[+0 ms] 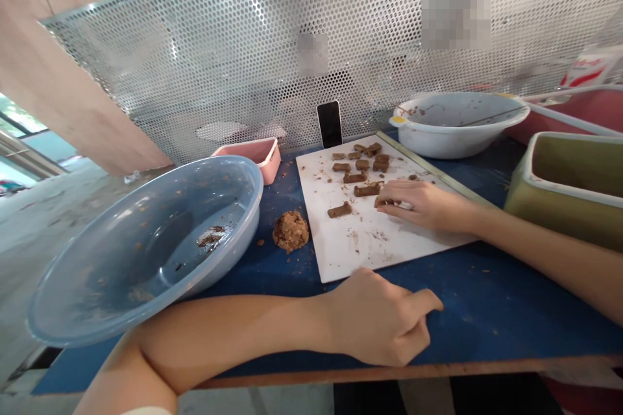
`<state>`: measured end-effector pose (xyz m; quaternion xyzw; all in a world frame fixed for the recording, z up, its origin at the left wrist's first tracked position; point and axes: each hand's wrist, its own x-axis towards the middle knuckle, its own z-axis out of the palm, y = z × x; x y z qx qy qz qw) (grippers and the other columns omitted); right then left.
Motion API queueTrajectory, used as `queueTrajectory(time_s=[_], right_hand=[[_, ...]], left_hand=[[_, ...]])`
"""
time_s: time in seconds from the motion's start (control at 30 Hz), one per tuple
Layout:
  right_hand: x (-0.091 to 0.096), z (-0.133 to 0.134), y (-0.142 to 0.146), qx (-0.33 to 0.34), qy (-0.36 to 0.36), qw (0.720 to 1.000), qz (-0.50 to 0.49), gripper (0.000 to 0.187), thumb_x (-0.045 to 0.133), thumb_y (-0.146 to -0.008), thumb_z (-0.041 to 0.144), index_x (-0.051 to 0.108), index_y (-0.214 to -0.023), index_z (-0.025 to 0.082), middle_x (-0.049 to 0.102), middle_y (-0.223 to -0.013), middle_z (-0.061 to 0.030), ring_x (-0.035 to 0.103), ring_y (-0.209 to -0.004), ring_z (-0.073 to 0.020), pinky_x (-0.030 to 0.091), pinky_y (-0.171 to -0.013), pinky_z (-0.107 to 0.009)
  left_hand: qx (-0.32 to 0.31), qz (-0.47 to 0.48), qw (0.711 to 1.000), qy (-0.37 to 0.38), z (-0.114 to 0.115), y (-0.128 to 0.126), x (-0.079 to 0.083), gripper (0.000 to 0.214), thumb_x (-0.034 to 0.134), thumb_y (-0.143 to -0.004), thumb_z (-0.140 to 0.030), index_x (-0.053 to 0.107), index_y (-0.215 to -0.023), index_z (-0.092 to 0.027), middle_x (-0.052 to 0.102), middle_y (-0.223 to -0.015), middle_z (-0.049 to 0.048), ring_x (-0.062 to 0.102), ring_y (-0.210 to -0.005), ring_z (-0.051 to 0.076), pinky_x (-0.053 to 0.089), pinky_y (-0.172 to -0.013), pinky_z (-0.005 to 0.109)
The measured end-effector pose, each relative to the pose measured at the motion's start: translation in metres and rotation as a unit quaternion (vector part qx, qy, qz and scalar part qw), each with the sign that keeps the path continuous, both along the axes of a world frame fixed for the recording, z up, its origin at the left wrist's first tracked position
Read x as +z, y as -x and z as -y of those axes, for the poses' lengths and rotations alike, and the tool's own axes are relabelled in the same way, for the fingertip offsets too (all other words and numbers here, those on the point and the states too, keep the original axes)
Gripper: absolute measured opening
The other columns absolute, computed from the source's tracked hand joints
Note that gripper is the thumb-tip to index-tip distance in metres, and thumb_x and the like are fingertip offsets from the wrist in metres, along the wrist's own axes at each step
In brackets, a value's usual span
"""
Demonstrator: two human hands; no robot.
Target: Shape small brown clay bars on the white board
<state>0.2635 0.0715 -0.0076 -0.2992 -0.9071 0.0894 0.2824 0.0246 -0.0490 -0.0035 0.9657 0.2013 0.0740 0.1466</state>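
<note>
A white board point(341, 243) lies on the blue tabletop, scattered with brown crumbs. Several small brown clay-like pieces, some bone-shaped, sit on it, among them one piece point(339, 210) apart from the rest and a darker one point(366, 190) just behind my right hand. My right hand point(413, 203) is over the board, its fingers closed around another small brown piece, mostly hidden by them. Near the table's front edge, my left hand point(389, 321) rests curled with nothing visible in it. Left of the board sits a rough brown lump point(291, 231).
A large blue basin point(214, 185) with brown residue stands left, a pink container point(270, 159) behind it. At the back are a phone point(329, 124) and white basin point(438, 139); a green container point(540, 188) is at right. Perforated metal sheet point(219, 45) rises behind the table.
</note>
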Motion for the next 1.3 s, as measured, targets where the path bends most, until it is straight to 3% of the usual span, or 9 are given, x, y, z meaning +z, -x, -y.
queueTrajectory(time_s=[0.37,0.63,0.73,0.83,1.03,1.3], right_hand=[[-0.0018,-0.0016,-0.0022,0.037,-0.039,0.999,0.001,0.033,0.054,-0.115,0.037,0.083,-0.116,0.022,0.078,-0.103,-0.0089,0.076,-0.093,-0.0211,0.058,-0.085,-0.032],[-0.0019,-0.0016,-0.0022,0.001,-0.034,0.999,0.016,0.035,0.052,-0.114,0.039,0.082,-0.12,0.022,0.079,-0.115,-0.0105,0.078,-0.1,-0.0232,0.061,-0.089,-0.034],[-0.0008,0.0011,0.0007,-0.025,-0.026,0.999,0.006,0.034,0.05,-0.113,0.034,0.076,-0.133,0.024,0.08,-0.127,-0.0101,0.077,-0.112,-0.0247,0.061,-0.098,-0.037],[-0.0018,0.0013,0.0011,-0.052,-0.007,0.999,0.003,0.036,0.055,-0.11,0.033,0.07,-0.142,0.027,0.082,-0.127,-0.008,0.078,-0.11,-0.0241,0.062,-0.094,-0.036],[-0.0039,-0.0013,-0.0022,-0.07,0.007,0.997,-0.016,0.017,0.064,-0.106,0.038,0.076,-0.113,0.028,0.085,-0.101,-0.0022,0.08,-0.088,-0.0216,0.059,-0.08,-0.033],[0.0038,0.0023,-0.0015,-0.069,0.013,0.997,-0.012,0.025,0.057,-0.11,0.042,0.074,-0.103,0.026,0.083,-0.09,-0.0011,0.077,-0.079,-0.0199,0.054,-0.073,-0.033]], left_hand=[[-0.001,0.011,1.0,-0.006,-0.001,0.0002,-0.0013,0.027,0.054,-0.102,-0.025,0.066,-0.125,-0.02,0.081,-0.081,-0.0013,0.073,-0.063,0.017,0.038,-0.051,0.027],[-0.002,-0.001,1.0,0.005,-0.0005,0.0,0.0008,0.027,0.052,-0.103,-0.024,0.066,-0.125,-0.02,0.079,-0.081,-0.0016,0.072,-0.066,0.017,0.041,-0.053,0.027],[-0.003,0.001,1.0,0.005,-0.0008,0.0002,0.0006,0.028,0.052,-0.102,-0.024,0.066,-0.126,-0.02,0.079,-0.081,-0.0014,0.073,-0.066,0.018,0.042,-0.053,0.027],[-0.005,0.006,1.0,0.0,-0.0008,0.0006,0.0003,0.027,0.053,-0.102,-0.025,0.067,-0.125,-0.02,0.08,-0.082,-0.0012,0.073,-0.066,0.018,0.041,-0.052,0.028],[-0.003,0.008,1.0,-0.006,-0.0002,0.0005,0.0002,0.026,0.054,-0.102,-0.024,0.067,-0.124,-0.02,0.081,-0.082,-0.0008,0.072,-0.064,0.017,0.04,-0.051,0.027],[-0.002,0.011,1.0,-0.008,-0.0003,0.0004,-0.0016,0.027,0.054,-0.1,-0.024,0.067,-0.123,-0.02,0.08,-0.081,-0.001,0.073,-0.064,0.017,0.04,-0.051,0.027]])
